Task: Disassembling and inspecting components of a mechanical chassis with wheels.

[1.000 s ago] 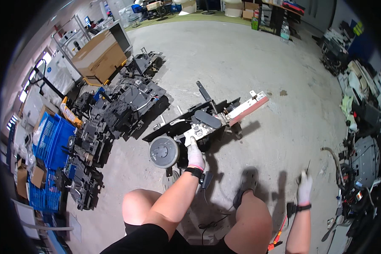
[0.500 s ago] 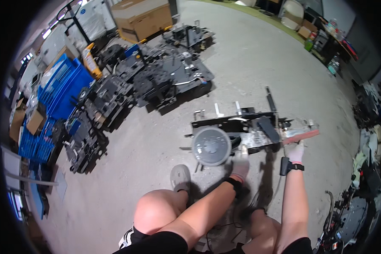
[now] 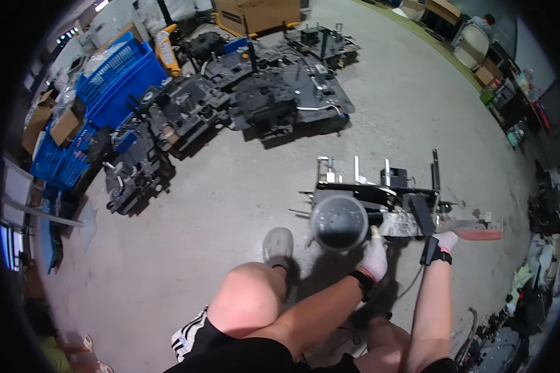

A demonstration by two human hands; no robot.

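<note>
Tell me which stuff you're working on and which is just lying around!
Working on:
- black machine frame
- round grey wheel, beside my left grip
- red-edged bar, by my right grip

Seemingly just lying around:
- dark machine units
- blue crates
- large cardboard box

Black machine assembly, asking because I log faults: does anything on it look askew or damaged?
Its red-edged bar juts past the black frame at right, looking lopsided; any damage, I can't make out.
</note>
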